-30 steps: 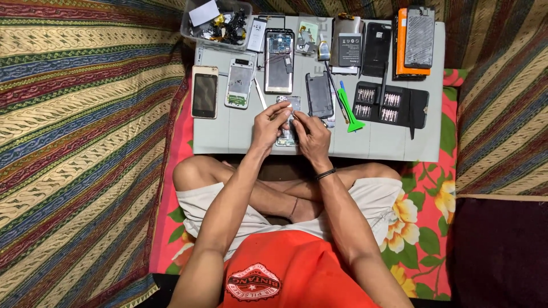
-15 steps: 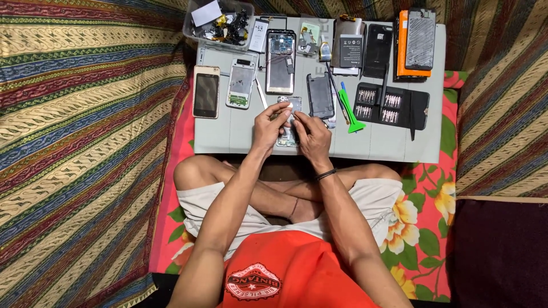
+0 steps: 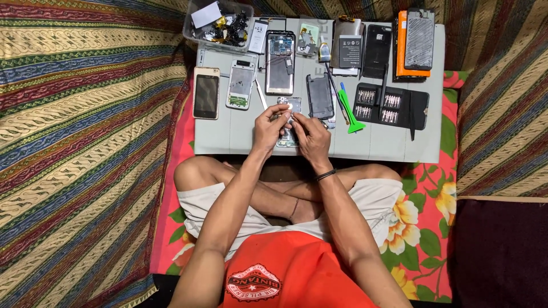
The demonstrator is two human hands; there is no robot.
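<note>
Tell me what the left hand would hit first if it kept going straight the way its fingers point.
Probably the opened phone with its exposed board, straight up the board from the left hand, just past the small phone part it works on; heights are unclear.

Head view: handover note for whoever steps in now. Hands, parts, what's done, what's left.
Left hand: fingers pinched over the opened phone at the near edge of the grey work board; a tool in it is too small to tell.
Right hand: resting on the same phone, steadying it.
Around: tan phone far left, green pry tool, black bit set to the right, parts tray at the top left.
Done: phone is open, insides exposed.
Left: nothing shows it closed up; other opened phones lie behind it.
</note>
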